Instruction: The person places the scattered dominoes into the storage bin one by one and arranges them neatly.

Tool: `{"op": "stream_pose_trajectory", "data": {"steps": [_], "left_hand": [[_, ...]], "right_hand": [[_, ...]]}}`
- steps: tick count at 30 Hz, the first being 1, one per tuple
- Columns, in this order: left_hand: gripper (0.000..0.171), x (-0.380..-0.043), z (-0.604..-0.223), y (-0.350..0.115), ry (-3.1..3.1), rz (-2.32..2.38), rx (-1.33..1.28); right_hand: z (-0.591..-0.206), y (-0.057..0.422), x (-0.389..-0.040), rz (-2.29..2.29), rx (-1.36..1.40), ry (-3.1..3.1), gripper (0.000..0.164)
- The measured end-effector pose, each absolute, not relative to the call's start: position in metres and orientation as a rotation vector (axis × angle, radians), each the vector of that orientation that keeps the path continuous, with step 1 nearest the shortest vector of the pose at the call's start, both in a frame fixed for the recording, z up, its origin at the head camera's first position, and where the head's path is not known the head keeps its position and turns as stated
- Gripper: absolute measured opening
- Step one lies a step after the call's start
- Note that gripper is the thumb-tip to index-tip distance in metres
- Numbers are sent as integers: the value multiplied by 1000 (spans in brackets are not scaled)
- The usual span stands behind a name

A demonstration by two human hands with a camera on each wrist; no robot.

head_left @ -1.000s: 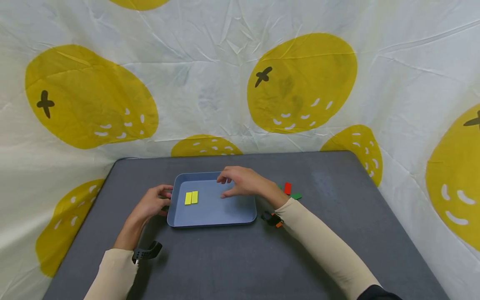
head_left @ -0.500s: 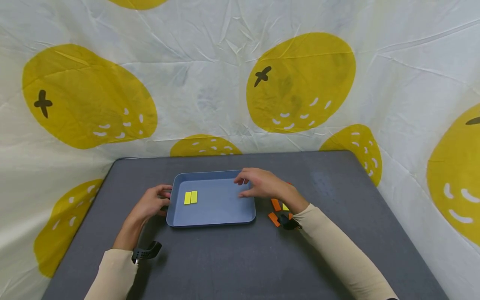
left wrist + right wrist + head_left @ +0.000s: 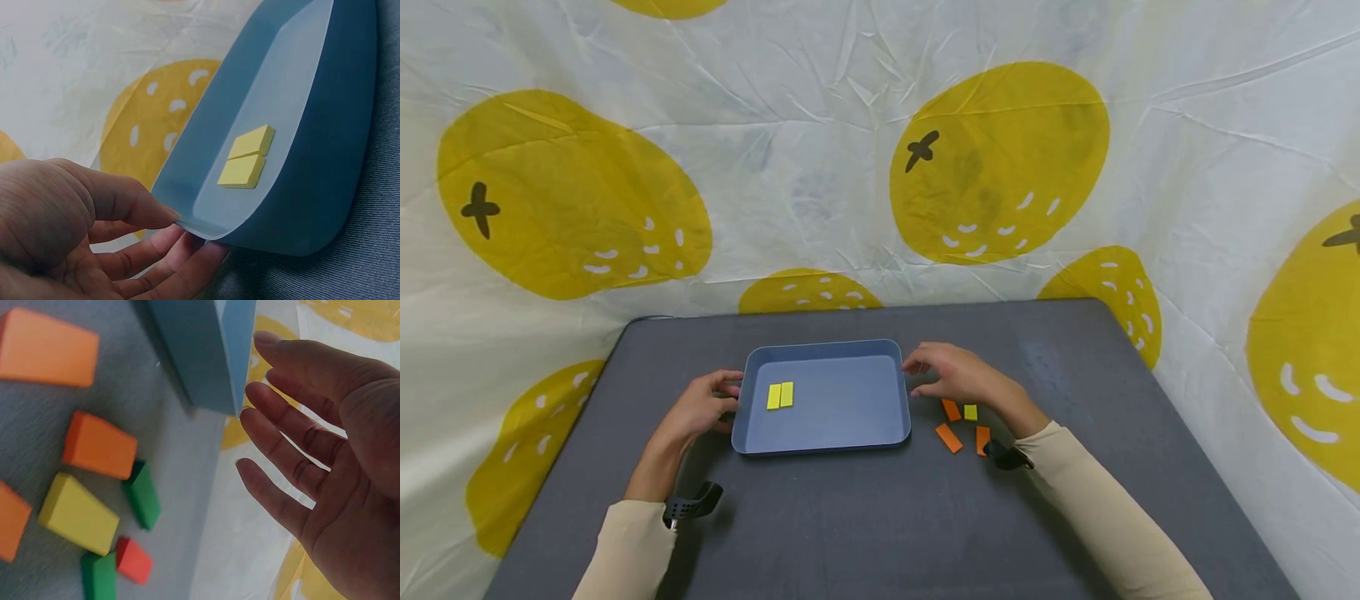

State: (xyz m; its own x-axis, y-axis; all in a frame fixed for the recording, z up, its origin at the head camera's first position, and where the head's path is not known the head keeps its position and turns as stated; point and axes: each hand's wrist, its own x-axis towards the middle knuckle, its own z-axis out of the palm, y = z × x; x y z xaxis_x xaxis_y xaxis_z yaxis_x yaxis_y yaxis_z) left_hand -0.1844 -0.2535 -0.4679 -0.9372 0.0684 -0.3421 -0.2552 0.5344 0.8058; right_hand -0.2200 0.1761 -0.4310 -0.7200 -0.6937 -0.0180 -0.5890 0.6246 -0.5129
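Observation:
A shallow blue-grey tray (image 3: pixel 831 446) lies on the table in the head view. Two yellow rectangular blocks (image 3: pixel 244 170) lie side by side inside it, toward its left. My left hand (image 3: pixel 700 406) is at the tray's left end; the left wrist view shows the thumb at the rim and the fingers against the outer wall, holding it. Beside the tray's right end is my right hand (image 3: pixel 958 375), with nothing in it. Its fingers are loosely bent, fingertips close to the rim.
Right of the tray lie three orange blocks (image 3: pixel 949 437) and a yellow block (image 3: pixel 971 412). Two green blocks (image 3: pixel 144 495) and a red block (image 3: pixel 133 560) show in the right wrist view; the right arm hides them in the head view. A fruit-print cloth (image 3: pixel 820 208) hangs behind the table.
My right hand has moved right, from over the tray to just outside its right end, uncovering the orange and yellow blocks. The left hand and tray have stayed in place.

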Motion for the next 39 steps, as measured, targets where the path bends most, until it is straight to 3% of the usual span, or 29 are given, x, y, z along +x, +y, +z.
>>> {"op": "stream_pose_trajectory", "data": {"steps": [39], "left_hand": [[55,-185,-469,-257,2431,1379,-141]], "right_hand": [[-464,250,-196,-742,-865,2642,38]]}}
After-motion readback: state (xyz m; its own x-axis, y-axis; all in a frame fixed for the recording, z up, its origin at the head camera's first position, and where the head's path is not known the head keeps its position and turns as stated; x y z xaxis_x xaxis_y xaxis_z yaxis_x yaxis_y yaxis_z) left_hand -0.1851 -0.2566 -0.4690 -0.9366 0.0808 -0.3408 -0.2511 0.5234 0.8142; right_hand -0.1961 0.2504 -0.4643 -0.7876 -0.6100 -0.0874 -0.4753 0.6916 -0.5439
